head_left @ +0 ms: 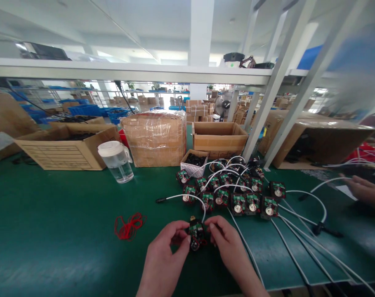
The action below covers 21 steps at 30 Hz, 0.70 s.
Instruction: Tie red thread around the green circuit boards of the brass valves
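Note:
Between my two hands, low in the middle of the head view, is a small black device with an open green circuit board [196,232]. A white cable with a black plug [161,200] rises from it and bends left. My left hand [169,251] grips the device's left side between thumb and fingers. At its right side my right hand [224,241] has thumb and forefinger closed together; whatever they pinch is too small to make out. Several similar circuit-board devices [238,204] stand in rows just beyond. A bundle of red wires [130,226] lies to the left.
White cables [289,243] run across the green table [66,231] on the right. A water jug [116,161], a small box of black parts [194,162] and cardboard boxes [156,138] line the back. Another person's hand [366,189] is at far right. A shelf [128,73] spans above.

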Motion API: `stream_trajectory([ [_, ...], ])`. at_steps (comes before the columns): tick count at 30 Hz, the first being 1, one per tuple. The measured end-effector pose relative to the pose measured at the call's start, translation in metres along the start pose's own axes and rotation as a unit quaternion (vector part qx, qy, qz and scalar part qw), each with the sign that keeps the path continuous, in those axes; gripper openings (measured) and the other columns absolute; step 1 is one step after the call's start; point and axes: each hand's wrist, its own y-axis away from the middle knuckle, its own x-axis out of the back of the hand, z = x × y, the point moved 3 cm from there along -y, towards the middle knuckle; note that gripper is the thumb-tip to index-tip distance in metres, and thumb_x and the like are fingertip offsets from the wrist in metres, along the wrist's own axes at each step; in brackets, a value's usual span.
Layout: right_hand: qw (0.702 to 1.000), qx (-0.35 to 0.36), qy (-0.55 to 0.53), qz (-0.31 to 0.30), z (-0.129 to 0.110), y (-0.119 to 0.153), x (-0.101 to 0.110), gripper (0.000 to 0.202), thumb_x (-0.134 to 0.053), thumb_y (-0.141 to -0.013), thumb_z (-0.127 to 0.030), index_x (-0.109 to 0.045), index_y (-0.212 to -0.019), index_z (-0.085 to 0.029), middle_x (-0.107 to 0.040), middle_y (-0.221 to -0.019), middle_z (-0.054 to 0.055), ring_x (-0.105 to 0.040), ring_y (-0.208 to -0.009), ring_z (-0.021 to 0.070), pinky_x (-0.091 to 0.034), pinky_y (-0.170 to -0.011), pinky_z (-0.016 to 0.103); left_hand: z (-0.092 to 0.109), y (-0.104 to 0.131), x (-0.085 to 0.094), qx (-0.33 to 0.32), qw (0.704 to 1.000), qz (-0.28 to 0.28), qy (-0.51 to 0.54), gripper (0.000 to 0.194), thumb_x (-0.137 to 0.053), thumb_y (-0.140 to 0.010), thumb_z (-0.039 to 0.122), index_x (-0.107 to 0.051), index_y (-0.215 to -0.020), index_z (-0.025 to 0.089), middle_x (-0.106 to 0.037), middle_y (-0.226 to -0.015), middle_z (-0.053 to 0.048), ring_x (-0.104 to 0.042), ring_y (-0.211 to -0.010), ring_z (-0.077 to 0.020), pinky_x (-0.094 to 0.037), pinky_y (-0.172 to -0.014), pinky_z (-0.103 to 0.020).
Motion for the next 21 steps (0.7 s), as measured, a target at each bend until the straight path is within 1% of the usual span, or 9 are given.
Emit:
stream_trajectory([
  [3,1.000,0.008,0.022,-0.012,0.000,0.004,0.004,0.022,-0.049,-0.096,-0.034,-0.066,-0.100,-0.022,-0.060,-0.082,0.000,-0.056,-0.068,0.0171,-0.044,-0.063,0.027,0.008,0.008,-0.001,-0.035,0.999,-0.010,-0.016,0.023,-0.061,-0.080,0.029,-0.071,-0.101,0.025,-0.073,-0.081,0.001,-0.070,-0.077,-0.0187,-0.055,-0.078,-0.030],
  [6,0.998,0.036,0.041,-0.027,-0.006,0.009,0.009,0.019,-0.050,-0.097,-0.032,-0.066,-0.103,-0.022,-0.061,-0.088,0.001,-0.058,-0.075,0.0176,-0.045,-0.070,0.028,0.014,0.015,-0.003,-0.060,0.998,-0.029,-0.015,0.024,-0.062,-0.079,0.025,-0.071,-0.101,0.026,-0.073,-0.080,0.002,-0.070,-0.075,-0.0174,-0.055,-0.077,-0.028],
  [8,0.996,0.060,0.039,-0.048,-0.013,0.012,0.012,0.018,-0.051,-0.097,-0.031,-0.066,-0.103,-0.023,-0.061,-0.092,0.002,-0.059,-0.081,0.0177,-0.045,-0.074,0.028,0.018,0.019,-0.006,-0.056,0.997,-0.043,0.009,0.024,-0.063,-0.077,0.023,-0.072,-0.100,0.025,-0.073,-0.078,0.002,-0.070,-0.074,-0.0171,-0.055,-0.077,-0.028],
  [11,0.993,0.071,0.024,-0.094,-0.021,0.016,0.013,0.019,-0.050,-0.098,-0.030,-0.067,-0.104,-0.024,-0.060,-0.095,0.002,-0.059,-0.085,0.0173,-0.045,-0.076,0.027,0.020,0.021,-0.009,-0.016,0.994,-0.064,0.082,0.024,-0.064,-0.075,0.023,-0.072,-0.097,0.023,-0.071,-0.075,0.001,-0.069,-0.072,-0.0166,-0.055,-0.074,-0.027],
  [13,0.992,0.059,0.016,-0.111,-0.020,0.017,0.012,0.021,-0.049,-0.099,-0.032,-0.068,-0.105,-0.025,-0.059,-0.095,0.001,-0.059,-0.083,0.0166,-0.046,-0.075,0.027,0.019,0.020,-0.010,0.008,0.988,-0.078,0.131,0.023,-0.063,-0.076,0.025,-0.071,-0.097,0.021,-0.069,-0.073,0.001,-0.068,-0.071,-0.0165,-0.055,-0.072,-0.027],
  [15,0.993,0.036,0.011,-0.109,-0.013,0.018,0.010,0.023,-0.046,-0.099,-0.034,-0.067,-0.105,-0.024,-0.059,-0.092,0.001,-0.057,-0.076,0.0156,-0.046,-0.071,0.027,0.016,0.018,-0.011,0.020,0.985,-0.075,0.151,0.023,-0.063,-0.077,0.027,-0.071,-0.098,0.020,-0.069,-0.072,0.001,-0.069,-0.072,-0.0171,-0.055,-0.072,-0.027],
  [18,0.996,-0.022,0.006,-0.083,0.007,0.020,0.005,0.024,-0.047,-0.097,-0.039,-0.063,-0.097,-0.022,-0.058,-0.080,0.000,-0.054,-0.066,0.0146,-0.043,-0.062,0.025,0.009,0.015,-0.010,0.010,0.994,-0.046,0.100,0.022,-0.065,-0.078,0.029,-0.071,-0.097,0.020,-0.071,-0.077,-0.001,-0.070,-0.074,-0.0184,-0.056,-0.074,-0.029],
  [21,0.995,-0.078,-0.008,-0.055,0.025,0.025,0.000,0.029,-0.047,-0.094,-0.047,-0.057,-0.087,-0.021,-0.056,-0.070,-0.002,-0.051,-0.056,0.0131,-0.038,-0.053,0.024,0.007,0.017,-0.012,-0.038,0.999,-0.017,0.032,0.020,-0.062,-0.079,0.024,-0.073,-0.095,0.023,-0.072,-0.081,-0.001,-0.070,-0.075,-0.0181,-0.056,-0.075,-0.029],
])
